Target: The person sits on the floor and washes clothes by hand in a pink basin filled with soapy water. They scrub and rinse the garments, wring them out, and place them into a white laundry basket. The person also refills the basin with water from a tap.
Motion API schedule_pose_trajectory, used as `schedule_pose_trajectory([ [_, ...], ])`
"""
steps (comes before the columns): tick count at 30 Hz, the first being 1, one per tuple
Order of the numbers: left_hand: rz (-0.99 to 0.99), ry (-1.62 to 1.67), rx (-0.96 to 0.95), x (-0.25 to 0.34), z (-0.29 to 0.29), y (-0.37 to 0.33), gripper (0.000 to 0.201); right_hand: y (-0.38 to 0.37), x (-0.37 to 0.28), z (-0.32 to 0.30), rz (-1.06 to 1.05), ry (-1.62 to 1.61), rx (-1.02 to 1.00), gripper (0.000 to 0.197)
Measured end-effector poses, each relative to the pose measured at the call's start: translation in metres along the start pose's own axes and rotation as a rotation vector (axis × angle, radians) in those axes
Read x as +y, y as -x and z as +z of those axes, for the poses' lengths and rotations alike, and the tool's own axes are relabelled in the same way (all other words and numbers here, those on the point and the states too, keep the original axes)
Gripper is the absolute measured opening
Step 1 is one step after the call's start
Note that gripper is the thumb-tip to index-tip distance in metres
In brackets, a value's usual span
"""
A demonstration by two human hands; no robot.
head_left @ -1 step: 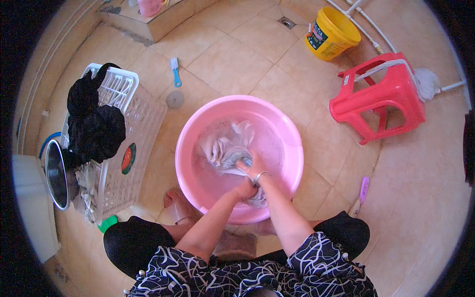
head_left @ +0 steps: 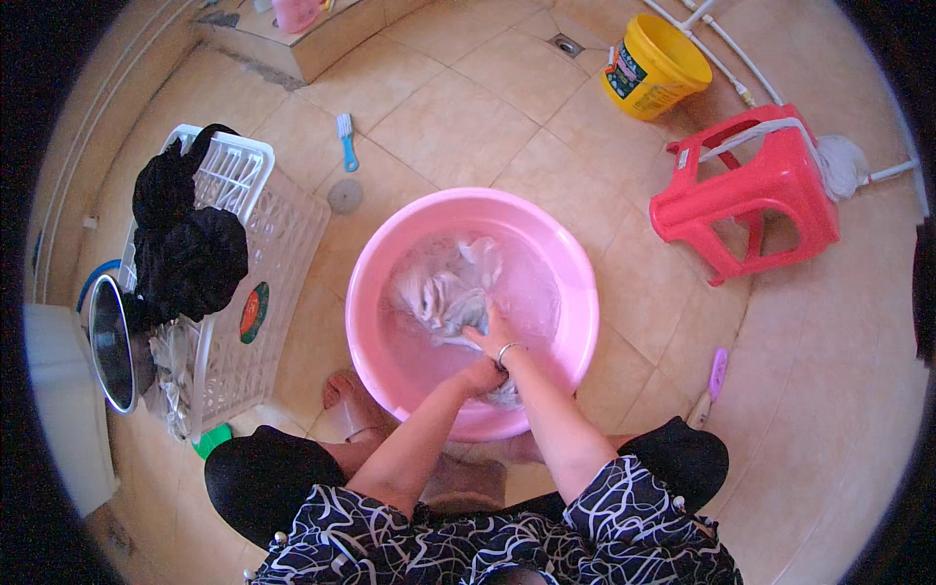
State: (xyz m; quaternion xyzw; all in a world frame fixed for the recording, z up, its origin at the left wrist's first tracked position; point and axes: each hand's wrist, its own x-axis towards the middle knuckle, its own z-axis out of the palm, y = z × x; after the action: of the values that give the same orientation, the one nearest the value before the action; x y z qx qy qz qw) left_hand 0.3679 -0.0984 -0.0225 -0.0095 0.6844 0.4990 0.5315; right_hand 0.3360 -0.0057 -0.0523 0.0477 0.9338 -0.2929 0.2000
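- The right hand [head_left: 494, 331] reaches down onto the pale wet cloth [head_left: 436, 291], thumb spread from the fingers; from here I cannot tell whether it grips or merely presses.
- The left hand [head_left: 482, 376] is curled just under the right wrist, more cloth showing beside it; its fingertips are hidden, so its grip I cannot tell.
- A moment ago the right hand sat slightly farther forward; it has drawn back a little, and the cloth before it lies flatter. To my eye that is one small working stroke, with the cloth still being handled.
- The cloth lies in cloudy water [head_left: 531, 292] inside the pink basin [head_left: 577, 292].
- Beyond, nothing has shifted: blue-handled brush [head_left: 348, 148], white basket [head_left: 304, 226], red stool [head_left: 780, 190], yellow bucket [head_left: 673, 96].
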Motion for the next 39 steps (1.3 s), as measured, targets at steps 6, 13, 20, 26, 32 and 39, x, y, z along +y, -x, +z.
schedule_pose_trajectory([
  [6,-0.086,1.000,0.050,-0.031,-0.036,-0.026,0.048,-0.005,0.065,0.012,-0.040,-0.195,-0.084,0.032],
  [13,0.286,1.420,0.073,-0.032,-0.071,0.002,0.047,0.054,-0.089,-0.030,-0.138,-0.488,-0.360,0.023],
  [20,-0.033,0.731,0.237,0.048,-0.035,0.012,0.024,0.009,0.063,0.032,0.232,-0.153,0.156,0.034],
  [26,0.067,-0.152,0.241,0.025,-0.031,0.015,0.043,0.020,0.047,-0.005,0.347,-1.086,0.264,0.041],
  [32,0.066,-0.025,0.609,0.034,-0.089,0.033,0.027,0.038,0.021,-0.020,0.355,0.011,-0.220,0.039],
  [39,0.166,-0.371,1.138,0.000,-0.117,0.013,0.039,-0.027,0.082,-0.023,0.580,0.108,0.088,0.030],
])
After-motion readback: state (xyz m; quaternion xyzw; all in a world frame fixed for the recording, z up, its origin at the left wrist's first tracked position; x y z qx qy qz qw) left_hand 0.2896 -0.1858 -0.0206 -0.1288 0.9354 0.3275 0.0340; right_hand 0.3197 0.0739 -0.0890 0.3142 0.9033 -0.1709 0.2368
